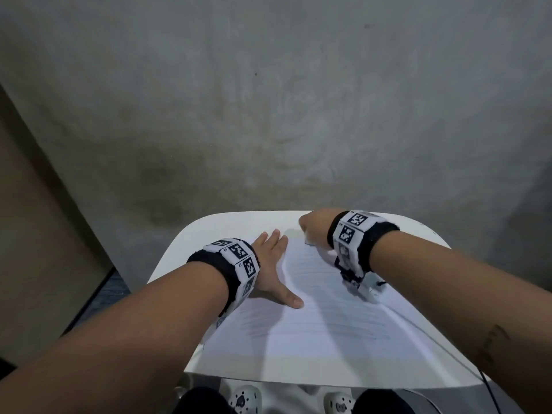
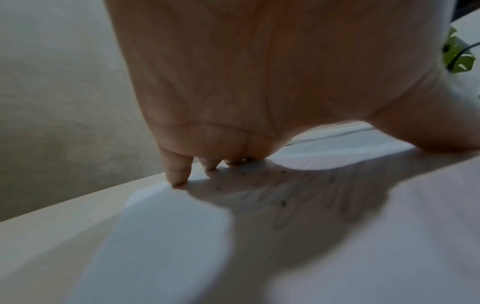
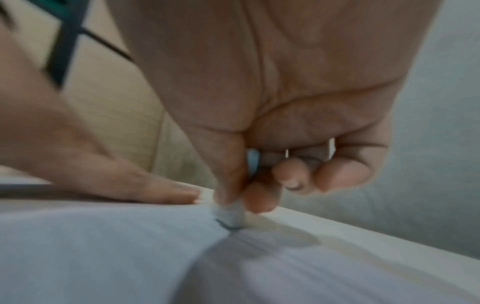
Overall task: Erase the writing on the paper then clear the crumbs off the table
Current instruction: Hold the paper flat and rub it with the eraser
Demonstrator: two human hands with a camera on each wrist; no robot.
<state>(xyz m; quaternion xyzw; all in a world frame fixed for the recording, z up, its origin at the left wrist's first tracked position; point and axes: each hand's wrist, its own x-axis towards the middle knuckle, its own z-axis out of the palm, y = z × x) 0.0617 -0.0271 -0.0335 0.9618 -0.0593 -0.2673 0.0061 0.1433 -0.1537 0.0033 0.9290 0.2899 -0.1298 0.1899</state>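
A white lined sheet of paper (image 1: 313,318) lies on the small white table (image 1: 233,222). My left hand (image 1: 276,268) lies flat on the paper's left edge, fingers straight and thumb spread, holding it down. In the left wrist view the left fingertips (image 2: 179,176) press the surface, with small dark crumbs (image 2: 283,202) in the palm's shadow. My right hand (image 1: 312,227) is at the paper's far edge, pinching a small white eraser (image 3: 230,215) against the sheet, where a dark pencil mark (image 3: 226,225) shows under it.
A grey concrete wall (image 1: 268,100) rises behind the table and a tan panel (image 1: 33,219) stands at the left. A thin black cable (image 1: 490,386) hangs near the table's right front corner. My knees and patterned shoes (image 1: 245,398) show below the front edge.
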